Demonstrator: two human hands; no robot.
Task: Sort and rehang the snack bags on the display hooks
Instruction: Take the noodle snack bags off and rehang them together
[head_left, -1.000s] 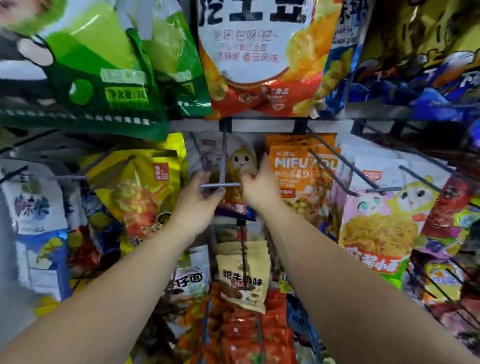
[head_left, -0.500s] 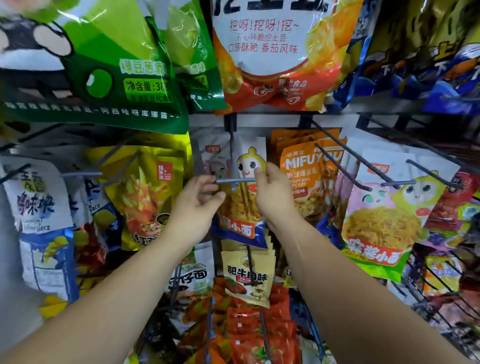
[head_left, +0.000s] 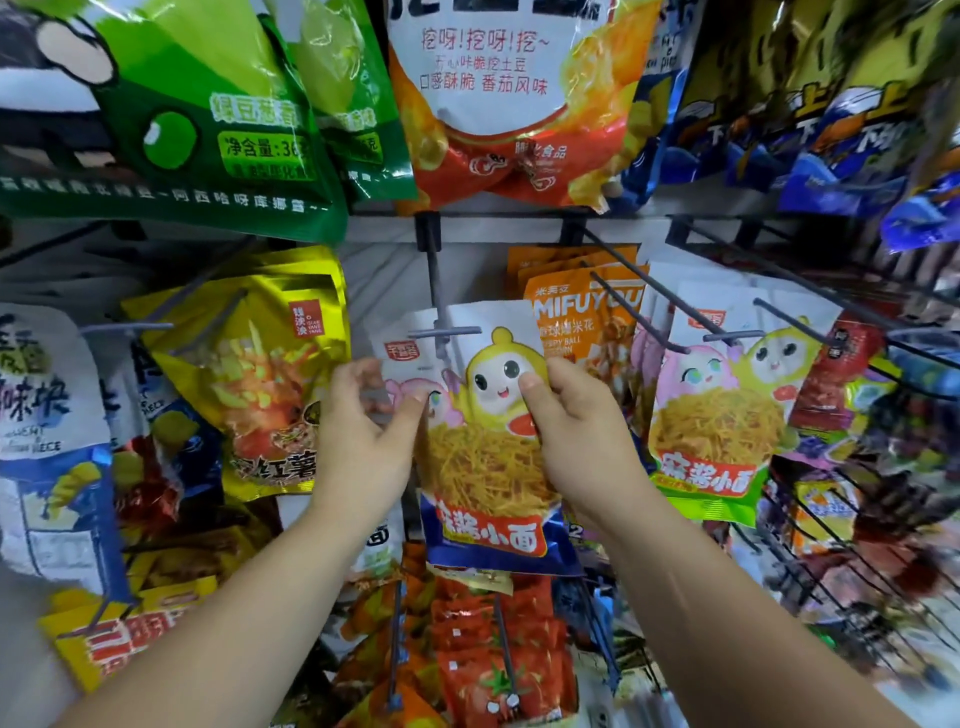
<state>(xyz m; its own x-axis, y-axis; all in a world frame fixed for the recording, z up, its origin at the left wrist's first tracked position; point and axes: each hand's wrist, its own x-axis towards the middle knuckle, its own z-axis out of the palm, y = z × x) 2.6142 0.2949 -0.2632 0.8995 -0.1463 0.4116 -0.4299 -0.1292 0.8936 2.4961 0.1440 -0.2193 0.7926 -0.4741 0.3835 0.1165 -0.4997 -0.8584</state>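
At frame centre, both hands, left and right, pinch a white-and-blue cartoon noodle bag, now drawn forward to the grey wire hook's tip, nearly off for re-sorting.

The noodle bag in the middle is white at the top, with a yellow cartoon figure, a pink one beside it, a heap of golden-yellow strands and a blue band with orange-edged white lettering at the bottom. The similar bag to its right ends in a bright green band instead. The popcorn bag between them is orange with white letters. Left of the middle hangs a yellow bag with a red stamp. Along the top edge of the rack: a green bag with a darker green band, and a white-and-orange bag with red writing. The hook is grey.
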